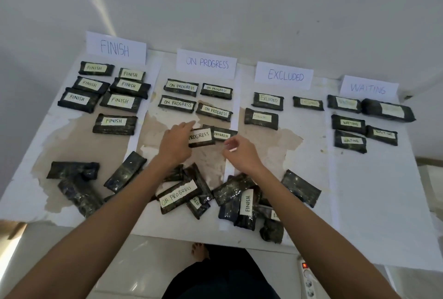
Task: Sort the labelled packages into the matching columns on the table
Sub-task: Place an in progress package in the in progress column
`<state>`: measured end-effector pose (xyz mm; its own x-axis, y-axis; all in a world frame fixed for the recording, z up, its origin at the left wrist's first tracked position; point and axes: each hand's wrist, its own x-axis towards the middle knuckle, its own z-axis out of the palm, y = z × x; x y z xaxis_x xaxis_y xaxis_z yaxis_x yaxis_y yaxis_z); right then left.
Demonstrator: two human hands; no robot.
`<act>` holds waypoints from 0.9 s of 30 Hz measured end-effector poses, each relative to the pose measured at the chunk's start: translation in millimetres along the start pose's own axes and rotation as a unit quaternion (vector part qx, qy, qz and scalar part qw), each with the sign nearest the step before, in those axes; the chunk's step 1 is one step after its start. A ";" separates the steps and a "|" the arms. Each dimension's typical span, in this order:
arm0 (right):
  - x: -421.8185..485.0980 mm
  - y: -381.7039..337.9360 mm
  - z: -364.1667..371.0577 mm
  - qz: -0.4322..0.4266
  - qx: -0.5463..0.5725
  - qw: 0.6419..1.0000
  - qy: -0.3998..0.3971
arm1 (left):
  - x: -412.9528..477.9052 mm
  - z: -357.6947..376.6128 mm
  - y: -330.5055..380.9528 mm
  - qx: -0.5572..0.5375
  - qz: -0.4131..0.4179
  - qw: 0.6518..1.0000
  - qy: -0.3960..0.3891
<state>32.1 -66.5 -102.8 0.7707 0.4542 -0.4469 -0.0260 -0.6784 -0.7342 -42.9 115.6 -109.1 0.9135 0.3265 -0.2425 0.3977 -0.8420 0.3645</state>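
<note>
Our left hand point(176, 141) grips the package point(201, 137) at its three o'clock; our right hand point(241, 153) hovers loosely curled, empty, at the package's four o'clock.

Head view looks steeply down, near table point(374, 202)

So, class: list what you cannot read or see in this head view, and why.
All head view.
Tilted package: label's first word covered by left hand.
Near-left packages: face down, labels hidden.
Far WAITING packages: labels too washed out to read.
Near-edge package: label cut off by right forearm.
</note>
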 end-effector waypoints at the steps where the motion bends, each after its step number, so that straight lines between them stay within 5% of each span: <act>1: 10.4 3.7 -1.5 -0.031 -0.046 0.998 0.008 | 7.7 -0.5 -9.3 0.008 -0.009 1.000 -0.002; 10: 80.5 22.4 5.8 -0.193 -0.345 0.918 -0.009 | 51.3 5.5 -55.9 0.106 -0.008 0.994 0.005; 16: 98.8 16.5 16.6 -0.252 -0.332 0.909 0.023 | 70.9 7.3 -74.6 0.097 0.014 0.995 0.018; 27: 81.0 -0.7 29.6 -0.212 -0.339 0.917 0.016 | 54.4 -5.0 -85.3 0.038 0.037 0.998 0.031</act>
<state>75.7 -12.1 -153.5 0.6385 0.7502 -0.1715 0.6732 -0.6525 -0.3480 -26.7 207.3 -148.9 0.9444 0.2869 -0.1605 0.3241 -0.8939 0.3097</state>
